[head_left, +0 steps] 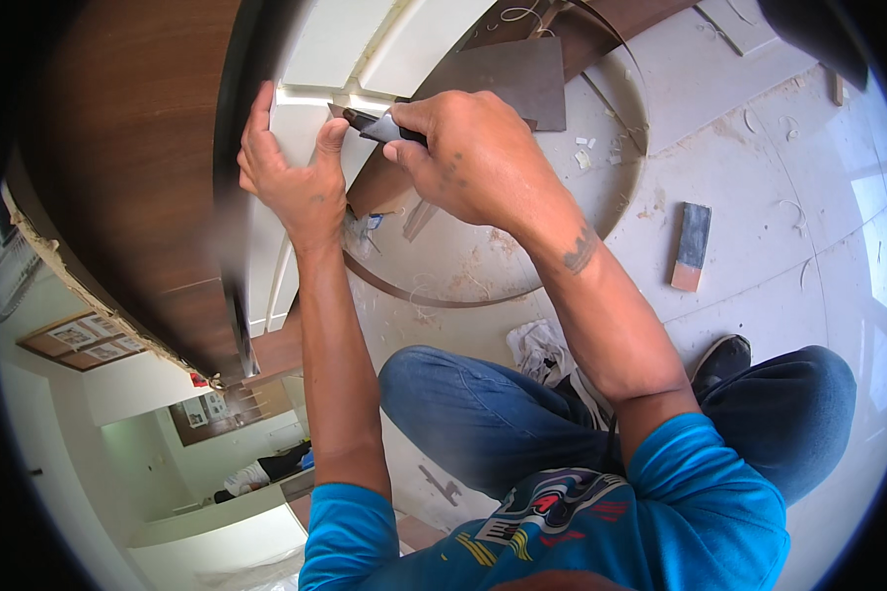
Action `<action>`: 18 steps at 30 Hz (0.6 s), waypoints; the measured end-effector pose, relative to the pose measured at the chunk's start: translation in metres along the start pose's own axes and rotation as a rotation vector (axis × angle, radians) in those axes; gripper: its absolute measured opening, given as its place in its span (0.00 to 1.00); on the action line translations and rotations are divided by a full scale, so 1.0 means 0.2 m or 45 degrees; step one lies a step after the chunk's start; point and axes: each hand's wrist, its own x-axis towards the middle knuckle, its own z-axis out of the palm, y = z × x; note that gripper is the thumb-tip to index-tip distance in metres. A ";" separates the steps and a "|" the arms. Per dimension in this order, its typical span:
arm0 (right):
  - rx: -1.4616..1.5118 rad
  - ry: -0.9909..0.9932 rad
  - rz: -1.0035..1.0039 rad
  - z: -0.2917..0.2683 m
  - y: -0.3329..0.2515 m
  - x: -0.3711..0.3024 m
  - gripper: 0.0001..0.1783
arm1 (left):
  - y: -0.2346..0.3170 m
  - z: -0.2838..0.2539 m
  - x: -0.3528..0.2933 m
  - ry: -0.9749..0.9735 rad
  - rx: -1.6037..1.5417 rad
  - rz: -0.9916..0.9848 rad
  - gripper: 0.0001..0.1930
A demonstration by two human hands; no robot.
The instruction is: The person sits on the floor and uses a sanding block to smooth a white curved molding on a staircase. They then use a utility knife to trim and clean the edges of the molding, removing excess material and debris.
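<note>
My right hand [473, 153] is closed round a utility knife [375, 127] with a grey and black handle. Its blade points left and meets the edge of a white panel strip [310, 123] beneath a dark wooden piece's curved rim. Against that strip rests my left hand [301, 187], its fingers spread along the dark rim and its thumb raised close to the blade. Above the knife, further white panels [424, 39] are parted by a narrow groove. Whether the blade tip is cutting in cannot be made out.
A large brown wooden piece [128, 148] stands at my left. On the pale tiled floor, a curved brown ring [641, 108] surrounds shavings and scraps. A grey board [532, 79] lies across it, with a sanding block [692, 246] to the right. White cloth [537, 345] lies near my legs.
</note>
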 end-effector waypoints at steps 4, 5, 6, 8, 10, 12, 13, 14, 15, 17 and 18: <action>0.030 0.016 0.062 0.01 0.01 0.00 0.10 | 0.02 -0.01 0.01 -0.015 0.001 -0.039 0.46; 0.064 -0.011 0.113 0.02 0.01 0.01 0.11 | 0.02 -0.01 0.01 -0.011 0.003 -0.032 0.46; 0.098 -0.038 0.164 0.03 0.00 0.02 0.11 | 0.02 -0.01 0.01 -0.007 0.004 -0.025 0.46; 0.094 -0.026 0.179 0.05 0.00 0.04 0.12 | 0.01 0.00 0.02 -0.012 -0.022 -0.032 0.47; 0.095 -0.018 0.200 0.06 -0.01 0.05 0.12 | 0.01 0.01 0.02 -0.030 -0.070 -0.057 0.48; 0.103 -0.013 0.229 0.07 -0.01 0.05 0.12 | 0.02 0.00 0.02 -0.024 -0.072 -0.072 0.47; 0.094 0.016 0.198 0.08 -0.01 0.06 0.12 | 0.03 0.01 0.02 -0.021 -0.074 -0.079 0.47; 0.084 0.044 0.168 0.09 0.00 0.06 0.12 | 0.03 0.01 0.02 -0.013 -0.074 -0.079 0.47; 0.075 0.071 0.137 0.09 0.00 0.05 0.12 | 0.04 0.01 0.02 -0.004 -0.074 -0.080 0.46; 0.070 0.034 0.147 0.09 0.00 0.04 0.12 | 0.04 0.00 0.01 0.003 -0.070 -0.084 0.46; 0.067 0.015 0.152 0.08 0.00 0.03 0.11 | 0.04 0.00 0.00 0.003 -0.067 -0.085 0.46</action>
